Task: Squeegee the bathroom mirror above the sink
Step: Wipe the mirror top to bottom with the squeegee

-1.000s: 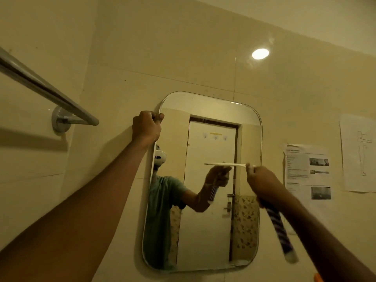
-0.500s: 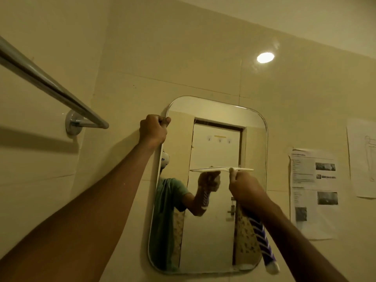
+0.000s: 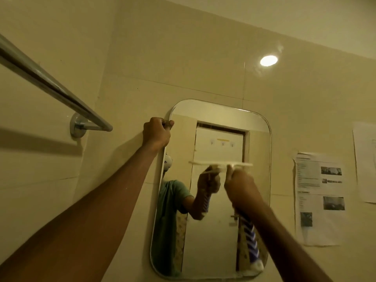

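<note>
The rounded rectangular mirror (image 3: 256, 143) hangs on the beige tiled wall. My left hand (image 3: 156, 132) is closed on the mirror's upper left edge. My right hand (image 3: 239, 185) grips the squeegee (image 3: 243, 165) just under its white blade, which lies level against the glass at mid height. The squeegee's blue and white striped handle (image 3: 252, 244) hangs down below my right wrist. The glass reflects the arm, the tool and a white door.
A chrome towel bar (image 3: 50, 86) juts out from the left wall at upper left, close to my left arm. Printed paper sheets (image 3: 319, 198) are stuck to the wall right of the mirror. A round light glare (image 3: 268, 60) shows on the tiles above.
My right hand has carried the squeegee leftwards across the glass, from the right edge toward the middle. My left hand has stayed on the mirror's upper left edge.
</note>
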